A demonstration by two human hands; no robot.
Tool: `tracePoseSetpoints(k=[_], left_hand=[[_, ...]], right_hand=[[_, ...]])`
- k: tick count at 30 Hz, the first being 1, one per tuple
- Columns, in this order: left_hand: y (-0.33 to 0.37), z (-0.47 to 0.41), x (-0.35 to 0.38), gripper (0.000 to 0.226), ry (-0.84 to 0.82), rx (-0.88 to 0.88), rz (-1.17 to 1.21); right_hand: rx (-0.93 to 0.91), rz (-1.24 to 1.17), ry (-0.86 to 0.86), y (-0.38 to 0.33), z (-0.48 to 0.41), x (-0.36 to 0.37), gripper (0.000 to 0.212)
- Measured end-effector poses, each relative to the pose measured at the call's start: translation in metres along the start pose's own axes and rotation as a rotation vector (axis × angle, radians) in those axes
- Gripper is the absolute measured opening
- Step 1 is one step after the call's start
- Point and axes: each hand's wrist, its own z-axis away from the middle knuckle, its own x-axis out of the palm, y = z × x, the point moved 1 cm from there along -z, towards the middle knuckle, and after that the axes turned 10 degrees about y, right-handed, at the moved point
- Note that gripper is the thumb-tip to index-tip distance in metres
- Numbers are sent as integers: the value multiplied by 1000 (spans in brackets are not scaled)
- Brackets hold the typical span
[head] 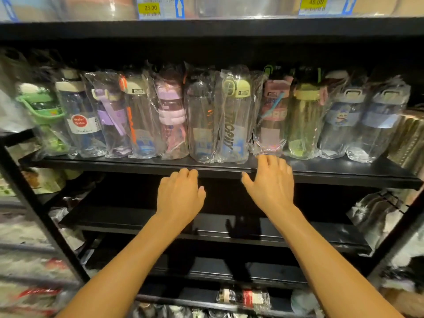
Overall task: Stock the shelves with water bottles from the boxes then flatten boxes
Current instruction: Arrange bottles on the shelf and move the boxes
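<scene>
Several water bottles (231, 118) in clear plastic wrap stand upright in a row on a black shelf (332, 172). Their caps are green, purple, yellow, pink and blue. My left hand (180, 196) hovers just below the shelf's front edge with fingers loosely curled and holds nothing. My right hand (270, 180) reaches over the front edge, its relaxed fingers close to the foot of a pink-capped bottle (273, 120). It holds nothing. No box is in view.
Below is a bare black shelf (206, 223). A lower shelf holds one wrapped bottle lying on its side (243, 297). Price tags (150, 8) hang on the shelf above. Wrapped goods fill the racks at left and right.
</scene>
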Motion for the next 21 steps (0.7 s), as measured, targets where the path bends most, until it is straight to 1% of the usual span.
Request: tracePoseSetpoints(k=[4, 7, 10, 12, 16, 18, 21], left_hand=[[-2, 37, 1, 40, -57, 65, -37], [-6, 66, 15, 41, -122, 77, -32], [-10, 86, 34, 46, -224, 71, -13], [-17, 101, 49, 48, -295, 66, -41], [-37, 136, 86, 46, -313, 27, -13], [-43, 151, 98, 47, -398, 26, -71], [-56, 187, 134, 48, -526, 26, -78]], right_hand=[[-94, 12, -16, 0, 44, -1, 53], [-146, 13, -74, -4, 79, 7, 54], [-162, 27, -169, -8, 110, 22, 55], [-158, 31, -239, -12, 131, 35, 55], [-174, 57, -378, -19, 176, 67, 56], [-173, 72, -413, -22, 195, 78, 55], [-132, 117, -566, -30, 238, 111, 51]])
